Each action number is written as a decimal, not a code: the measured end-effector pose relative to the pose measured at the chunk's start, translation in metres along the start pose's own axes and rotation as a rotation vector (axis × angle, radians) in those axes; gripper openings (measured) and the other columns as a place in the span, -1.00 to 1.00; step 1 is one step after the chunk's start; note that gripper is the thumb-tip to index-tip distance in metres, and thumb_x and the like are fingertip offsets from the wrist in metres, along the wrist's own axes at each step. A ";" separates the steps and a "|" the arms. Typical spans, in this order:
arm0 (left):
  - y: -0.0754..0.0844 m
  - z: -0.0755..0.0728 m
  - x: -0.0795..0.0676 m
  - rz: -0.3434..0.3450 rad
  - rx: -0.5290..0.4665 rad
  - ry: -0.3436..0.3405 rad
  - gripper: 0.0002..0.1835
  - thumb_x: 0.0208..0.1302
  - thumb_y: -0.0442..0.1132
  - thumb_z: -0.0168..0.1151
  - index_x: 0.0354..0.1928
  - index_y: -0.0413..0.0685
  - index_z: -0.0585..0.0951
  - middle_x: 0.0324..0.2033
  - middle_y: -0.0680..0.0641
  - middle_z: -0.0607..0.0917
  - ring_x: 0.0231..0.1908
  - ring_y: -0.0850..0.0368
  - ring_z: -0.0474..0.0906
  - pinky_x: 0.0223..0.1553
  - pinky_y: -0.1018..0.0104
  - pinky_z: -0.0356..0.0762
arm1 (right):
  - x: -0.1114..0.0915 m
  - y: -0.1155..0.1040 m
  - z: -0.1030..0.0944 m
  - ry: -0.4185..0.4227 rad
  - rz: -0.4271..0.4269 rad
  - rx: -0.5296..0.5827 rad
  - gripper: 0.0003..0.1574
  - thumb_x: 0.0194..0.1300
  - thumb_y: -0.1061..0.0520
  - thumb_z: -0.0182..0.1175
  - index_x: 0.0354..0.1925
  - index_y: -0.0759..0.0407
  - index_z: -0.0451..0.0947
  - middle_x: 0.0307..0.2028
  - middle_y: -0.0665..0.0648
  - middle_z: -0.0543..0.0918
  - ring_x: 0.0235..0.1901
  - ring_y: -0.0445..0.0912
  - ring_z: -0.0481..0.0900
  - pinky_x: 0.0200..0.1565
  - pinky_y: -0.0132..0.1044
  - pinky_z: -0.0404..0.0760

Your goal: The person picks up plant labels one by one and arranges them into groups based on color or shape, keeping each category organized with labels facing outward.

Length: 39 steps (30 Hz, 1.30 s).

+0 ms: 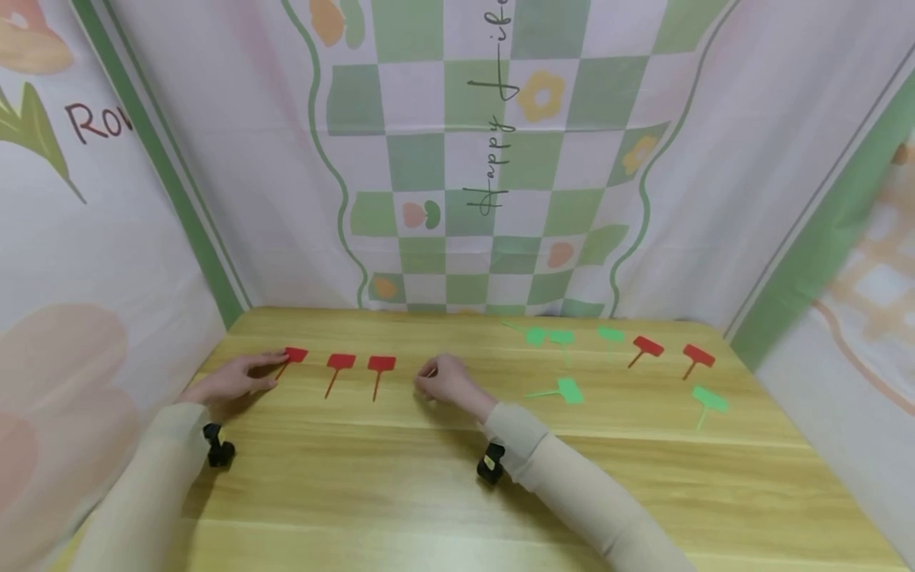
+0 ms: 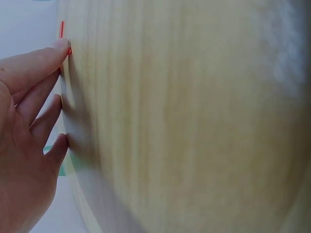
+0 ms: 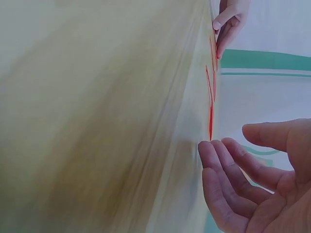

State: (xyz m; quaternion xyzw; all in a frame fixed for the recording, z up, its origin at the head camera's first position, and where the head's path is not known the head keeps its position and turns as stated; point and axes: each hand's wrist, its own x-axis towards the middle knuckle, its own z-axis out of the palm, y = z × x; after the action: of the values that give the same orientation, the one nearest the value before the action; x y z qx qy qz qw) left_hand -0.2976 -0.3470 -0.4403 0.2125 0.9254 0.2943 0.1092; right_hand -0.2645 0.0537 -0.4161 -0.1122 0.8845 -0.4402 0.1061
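Note:
At the left of the table, my left hand (image 1: 232, 379) touches a red T-shaped plant label (image 1: 296, 355), index fingertip at its plate and thumb by its stem. In the left wrist view, the fingers reach forward fairly straight, with a bit of red label (image 2: 62, 29) showing past the thumb. Two more red labels, one nearer (image 1: 341, 362) and one farther right (image 1: 382, 364), lie in a row beside it, stems toward me. My right hand (image 1: 450, 381) is just right of this row. Its fingers (image 3: 228, 165) are loosely bent, the thumb apart, with nothing between them.
On the right half of the table lie several green labels (image 1: 569, 390) and two red labels, one (image 1: 648, 345) left of the other (image 1: 698, 355), turned various ways. A printed cloth (image 1: 472, 159) hangs behind the wooden table (image 1: 357, 492), and cloth walls stand at both sides.

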 end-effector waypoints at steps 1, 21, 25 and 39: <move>0.000 0.000 0.000 0.001 0.001 -0.002 -0.39 0.36 -0.14 0.12 0.37 -0.25 0.25 0.37 -0.47 0.09 0.35 -0.50 -0.06 0.24 -0.43 -0.02 | -0.003 0.002 -0.001 -0.002 -0.007 -0.001 -0.78 0.28 0.18 0.19 -0.20 0.34 0.61 -0.38 0.19 0.70 -0.42 0.01 0.68 -0.43 -0.31 0.64; -0.004 0.001 -0.004 0.014 -0.013 0.001 -0.39 0.34 -0.14 0.15 0.35 -0.23 0.29 0.36 -0.47 0.12 0.33 -0.51 -0.03 0.21 -0.41 0.09 | -0.057 0.036 -0.040 0.076 -0.019 -0.105 -0.85 0.25 0.19 0.20 -0.23 0.25 0.62 -0.39 0.15 0.70 -0.48 -0.05 0.65 -0.46 -0.36 0.60; -0.003 0.000 -0.004 0.018 -0.025 0.000 -0.40 0.34 -0.15 0.15 0.35 -0.23 0.29 0.36 -0.48 0.11 0.33 -0.51 -0.03 0.21 -0.41 0.08 | -0.064 0.046 -0.049 0.103 -0.007 -0.125 -0.85 0.25 0.19 0.20 -0.24 0.24 0.62 -0.39 0.13 0.70 -0.50 -0.09 0.65 -0.46 -0.36 0.59; -0.001 0.000 0.000 0.016 -0.011 0.003 -0.40 0.35 -0.16 0.14 0.35 -0.25 0.27 0.37 -0.47 0.11 0.34 -0.50 -0.05 0.23 -0.41 0.04 | -0.090 0.077 -0.087 0.185 0.035 -0.216 -0.80 0.27 0.14 0.20 -0.22 0.26 0.63 -0.39 0.11 0.71 -0.53 -0.15 0.63 -0.50 -0.36 0.57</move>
State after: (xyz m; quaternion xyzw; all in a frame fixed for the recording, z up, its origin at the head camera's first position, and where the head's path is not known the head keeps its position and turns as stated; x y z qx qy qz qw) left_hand -0.2975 -0.3480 -0.4413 0.2189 0.9221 0.3007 0.1064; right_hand -0.2121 0.1910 -0.4185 -0.0666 0.9345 -0.3491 0.0190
